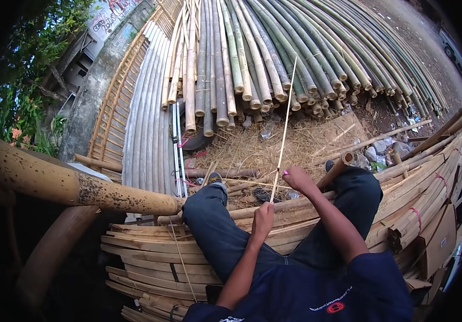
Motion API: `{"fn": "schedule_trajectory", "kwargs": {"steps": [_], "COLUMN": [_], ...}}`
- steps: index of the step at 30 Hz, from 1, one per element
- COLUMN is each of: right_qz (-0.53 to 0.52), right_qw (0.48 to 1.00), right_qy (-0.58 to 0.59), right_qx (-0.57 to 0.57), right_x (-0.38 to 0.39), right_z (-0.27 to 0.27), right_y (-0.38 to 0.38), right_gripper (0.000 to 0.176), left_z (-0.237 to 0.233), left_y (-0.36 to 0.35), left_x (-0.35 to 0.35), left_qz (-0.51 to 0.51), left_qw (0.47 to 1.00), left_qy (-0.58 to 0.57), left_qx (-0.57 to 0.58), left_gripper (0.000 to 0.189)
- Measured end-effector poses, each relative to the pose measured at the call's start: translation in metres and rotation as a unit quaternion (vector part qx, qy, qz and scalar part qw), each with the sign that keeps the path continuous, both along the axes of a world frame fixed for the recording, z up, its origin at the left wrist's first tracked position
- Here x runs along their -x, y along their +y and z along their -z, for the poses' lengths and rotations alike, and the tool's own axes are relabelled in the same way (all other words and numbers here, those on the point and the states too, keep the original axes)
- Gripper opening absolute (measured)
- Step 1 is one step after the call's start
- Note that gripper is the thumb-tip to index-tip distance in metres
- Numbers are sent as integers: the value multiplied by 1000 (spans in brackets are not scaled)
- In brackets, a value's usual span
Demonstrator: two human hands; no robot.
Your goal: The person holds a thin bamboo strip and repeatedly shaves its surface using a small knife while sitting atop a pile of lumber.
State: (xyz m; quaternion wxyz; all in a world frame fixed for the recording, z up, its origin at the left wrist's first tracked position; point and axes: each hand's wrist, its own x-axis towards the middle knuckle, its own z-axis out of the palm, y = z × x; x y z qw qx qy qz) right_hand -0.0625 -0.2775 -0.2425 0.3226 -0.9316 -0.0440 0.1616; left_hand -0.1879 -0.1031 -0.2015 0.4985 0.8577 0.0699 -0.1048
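A long, thin, pale bamboo strip [283, 139] rises between my knees, its far tip pointing at the stacked poles. My left hand [263, 219] is closed around its near end. Close to the strip, a little farther up, my right hand [298, 181] is closed with a small pink-and-dark object [284, 173] at its fingertips. That object meets or nearly meets the strip; its kind is too small to tell. Under and around my legs lie split bamboo slats [188, 247].
Many round bamboo poles [236, 70] are stacked ahead. A thick spotted pole [118, 193] juts in from the left. Corrugated sheets [148, 118] and a bamboo lattice [114, 102] lie by the wall. Shavings [242, 153] cover the ground; tied slat bundles [419, 217] lie at right.
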Motion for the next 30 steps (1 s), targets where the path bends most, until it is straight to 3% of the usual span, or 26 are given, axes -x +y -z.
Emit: {"fn": "schedule_trajectory", "kwargs": {"steps": [2, 18, 27, 30], "right_qz": [-40, -51, -45, -51], "right_qw": [999, 998, 998, 998], "right_qy": [20, 41, 39, 28], "right_qx": [4, 27, 18, 13], "right_x": [4, 6, 12, 12], "right_z": [2, 22, 11, 11], "right_y": [4, 10, 10, 9], "right_gripper": [33, 37, 30, 31], "left_z": [2, 28, 37, 47], "left_y": [0, 0, 1, 3], "left_x": [0, 2, 4, 4], "left_qz": [-8, -15, 4, -8], "left_qw": [1000, 1000, 999, 1000], "left_qy": [3, 3, -22, -4], "left_qx": [0, -4, -36, 15], "left_gripper": [32, 35, 37, 38]}}
